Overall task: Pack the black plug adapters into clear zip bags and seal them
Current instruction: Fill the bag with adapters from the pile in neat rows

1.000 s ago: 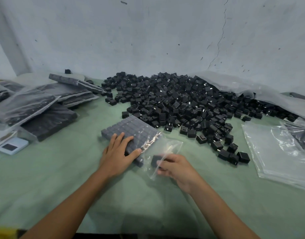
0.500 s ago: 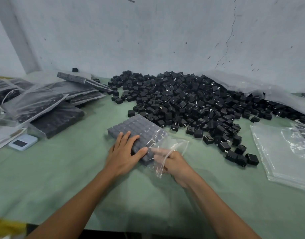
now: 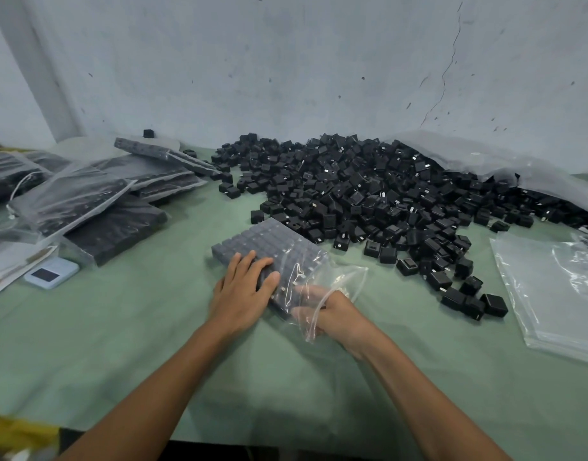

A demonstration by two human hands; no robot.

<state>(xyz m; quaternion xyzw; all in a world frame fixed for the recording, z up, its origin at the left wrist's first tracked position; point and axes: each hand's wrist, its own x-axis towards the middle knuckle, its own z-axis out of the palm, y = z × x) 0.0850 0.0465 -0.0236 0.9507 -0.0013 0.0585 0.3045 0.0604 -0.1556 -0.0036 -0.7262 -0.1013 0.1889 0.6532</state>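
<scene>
Left hand (image 3: 244, 287) is flat on top of the clear zip bag (image 3: 287, 252), fingers spread and straight, pressing down, and I'd say that's to pin the rows so nothing shuffles while the last gap gets filled. Right hand (image 3: 339, 316) is in at the bag's loose open mouth, fingers reaching forward under the film. Whether they pinch an adapter I cannot tell, as the plastic blurs them. The bag lies mid-desk, towards the near edge, just in front of the heap of loose black plug adapters (image 3: 385, 194) along the far edge. Inside the bag the adapters sit as a tight, flat grid, greyed by the plastic, with the mouth crumpled and unsealed. Filled bags (image 3: 86, 201) are stacked at the desk's (image 3: 120, 344) left edge and empty bags (image 3: 558, 294) wait at the right, handy for the next round.
</scene>
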